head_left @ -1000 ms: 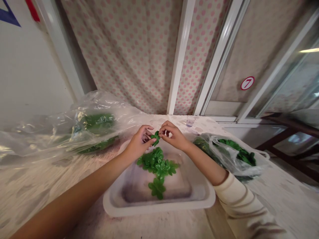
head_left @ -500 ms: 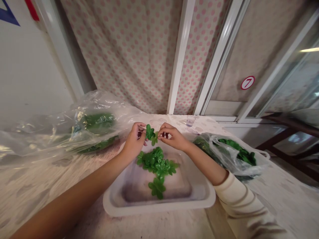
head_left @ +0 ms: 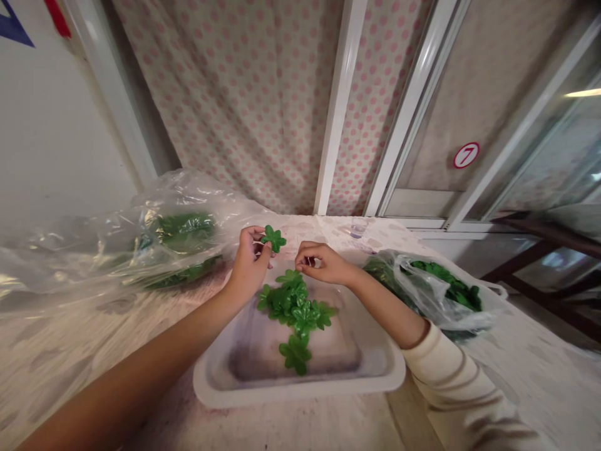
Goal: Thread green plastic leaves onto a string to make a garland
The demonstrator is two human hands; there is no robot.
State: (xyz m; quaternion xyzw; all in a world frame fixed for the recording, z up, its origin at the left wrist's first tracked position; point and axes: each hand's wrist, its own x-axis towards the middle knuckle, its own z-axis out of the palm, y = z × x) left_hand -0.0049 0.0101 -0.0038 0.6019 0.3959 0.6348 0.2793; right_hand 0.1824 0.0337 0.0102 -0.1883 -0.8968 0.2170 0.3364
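My left hand [head_left: 248, 263] is closed in a pinch on a small green plastic leaf piece [head_left: 273, 238], held up above the far edge of a white tray [head_left: 366, 373]. My right hand [head_left: 322, 263] hovers just right of it with fingers curled together, and I cannot make out anything in them; a leaf piece [head_left: 290, 278] lies right below its fingertips. A pile of the same green leaf pieces [head_left: 295, 310] lies in the tray, with one more leaf piece [head_left: 295, 354] nearer to me.
A large clear plastic bag [head_left: 117, 244] with green leaves inside lies at the left. A smaller plastic bag of green leaves [head_left: 436, 291] sits right of the tray. A dotted curtain [head_left: 253, 100] and window frames stand behind the patterned table [head_left: 66, 351].
The two hands held joined leaf pieces together; they have pulled apart. My left hand rose left with one piece, and my right hand lowered toward the pile.
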